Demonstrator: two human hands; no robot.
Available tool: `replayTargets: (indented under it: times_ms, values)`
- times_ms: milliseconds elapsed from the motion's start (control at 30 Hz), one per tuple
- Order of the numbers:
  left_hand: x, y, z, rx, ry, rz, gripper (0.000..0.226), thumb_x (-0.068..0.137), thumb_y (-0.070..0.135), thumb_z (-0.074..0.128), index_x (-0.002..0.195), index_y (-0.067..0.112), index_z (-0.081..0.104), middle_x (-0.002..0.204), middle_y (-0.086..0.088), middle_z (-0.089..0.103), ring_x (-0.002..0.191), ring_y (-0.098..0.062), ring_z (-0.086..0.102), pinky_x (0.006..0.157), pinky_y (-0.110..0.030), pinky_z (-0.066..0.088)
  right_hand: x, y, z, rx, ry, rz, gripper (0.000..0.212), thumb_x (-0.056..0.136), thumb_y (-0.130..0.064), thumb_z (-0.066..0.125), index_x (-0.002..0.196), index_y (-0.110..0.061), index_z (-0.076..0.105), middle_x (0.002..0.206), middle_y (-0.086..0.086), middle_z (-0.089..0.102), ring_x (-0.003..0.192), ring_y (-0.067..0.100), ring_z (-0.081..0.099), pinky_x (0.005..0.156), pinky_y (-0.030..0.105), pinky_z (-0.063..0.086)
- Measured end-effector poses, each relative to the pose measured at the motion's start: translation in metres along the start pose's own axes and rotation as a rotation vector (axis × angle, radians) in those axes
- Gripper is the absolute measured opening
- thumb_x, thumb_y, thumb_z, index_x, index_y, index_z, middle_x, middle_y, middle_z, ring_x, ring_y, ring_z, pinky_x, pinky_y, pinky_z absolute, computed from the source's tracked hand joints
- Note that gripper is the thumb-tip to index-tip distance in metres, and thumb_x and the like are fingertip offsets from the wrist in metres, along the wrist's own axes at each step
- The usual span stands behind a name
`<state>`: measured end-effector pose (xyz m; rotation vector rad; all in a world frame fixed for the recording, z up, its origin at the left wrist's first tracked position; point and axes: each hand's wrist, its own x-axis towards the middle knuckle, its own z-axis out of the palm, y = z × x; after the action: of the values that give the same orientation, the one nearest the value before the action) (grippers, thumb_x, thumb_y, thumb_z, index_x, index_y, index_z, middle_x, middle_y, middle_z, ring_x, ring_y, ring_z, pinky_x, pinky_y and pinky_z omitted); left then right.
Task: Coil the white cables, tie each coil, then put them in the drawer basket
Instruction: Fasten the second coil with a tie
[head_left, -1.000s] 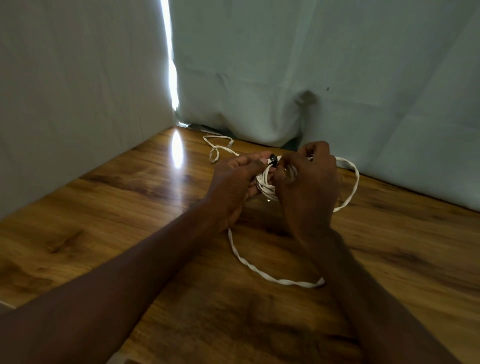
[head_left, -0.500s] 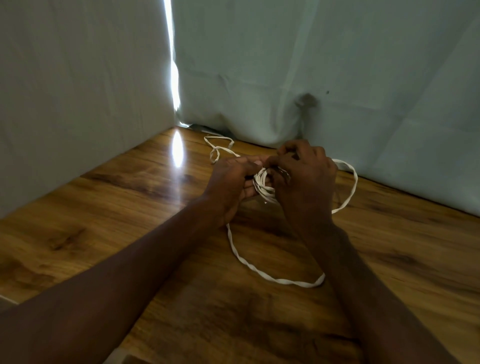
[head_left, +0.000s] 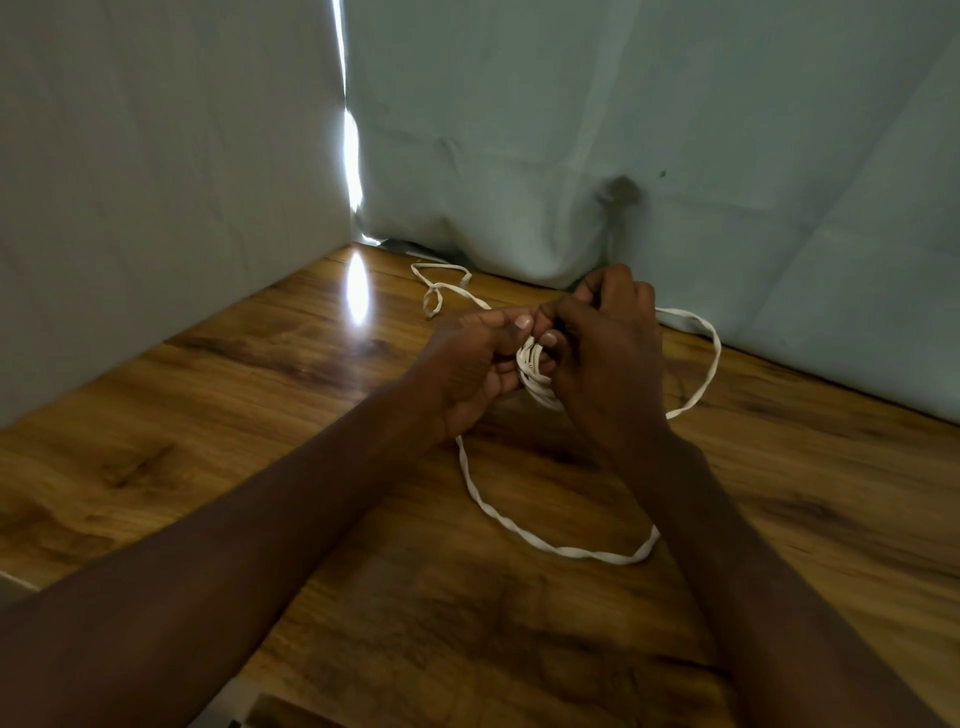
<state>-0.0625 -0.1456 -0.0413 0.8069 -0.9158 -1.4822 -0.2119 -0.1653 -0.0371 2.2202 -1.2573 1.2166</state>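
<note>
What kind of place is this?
Probably a screened-off work corner, not a plain room: a wooden table, pale cloth sheets hung round it, and hands coiling a white cable there.

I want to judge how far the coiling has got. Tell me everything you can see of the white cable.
The white cable is a flat, slightly twisted cord. Several turns are bunched into a small coil between the left hand and the right hand, both gripping it just above the wooden table. Loose lengths remain: one loop curves right, one lies on the table towards the person, and a tail trails to the curtain corner. Whether a tie is on cannot be seen.
</note>
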Motion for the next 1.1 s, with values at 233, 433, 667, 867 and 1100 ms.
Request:
replayTargets:
  times_ms: [233,433,667,867,1100]
  values:
    - [0.0,0.009,0.0,-0.048,-0.056,-0.001,0.031,0.106,0.003,0.046,0.132,0.0,0.061,0.097,-0.011,0.075,0.089,-0.019,0.073,0.082,-0.033,0.063,0.003,-0.001,-0.006,0.362,-0.05,0.114,0.01,0.087,-0.022,0.068,0.097,-0.023,0.07,0.108,-0.003,0.051,0.101,0.016,0.05,0.082,0.032,0.045]
    - [0.001,0.018,-0.001,-0.066,-0.081,0.079,0.029,0.103,0.0,0.049,0.129,-0.001,0.062,0.118,-0.024,0.072,0.1,-0.028,0.074,0.091,-0.037,0.062,0.008,0.004,-0.01,0.937,0.02,0.521,0.02,0.104,-0.018,0.058,0.108,-0.009,0.075,0.1,0.006,0.077,0.097,0.021,0.074,0.088,0.035,0.058]
    - [-0.003,0.016,0.002,0.16,-0.105,0.007,0.049,0.106,0.036,0.05,0.13,-0.004,0.064,0.122,-0.028,0.069,0.11,-0.035,0.068,0.111,-0.055,0.047,0.009,0.001,-0.015,1.047,-0.034,0.499,0.023,0.105,-0.01,0.053,0.104,-0.01,0.077,0.102,0.019,0.076,0.094,0.031,0.075,0.085,0.042,0.061]
    - [-0.006,0.021,-0.003,0.013,-0.26,0.014,0.038,0.108,0.025,0.043,0.107,-0.004,0.068,0.095,-0.016,0.072,0.091,-0.026,0.069,0.097,-0.04,0.056,0.014,0.002,-0.023,1.444,-0.174,0.631,0.029,0.107,-0.012,0.044,0.118,-0.007,0.07,0.094,0.014,0.076,0.086,0.03,0.07,0.081,0.042,0.061]
    - [-0.002,0.018,-0.008,0.255,-0.319,0.168,0.026,0.104,0.025,0.048,0.099,0.002,0.06,0.076,-0.004,0.055,0.078,-0.02,0.055,0.09,-0.042,0.046,0.018,0.015,-0.027,1.753,-0.449,0.781,0.034,0.099,-0.019,0.05,0.104,0.003,0.076,0.099,0.024,0.07,0.087,0.034,0.072,0.085,0.045,0.061]
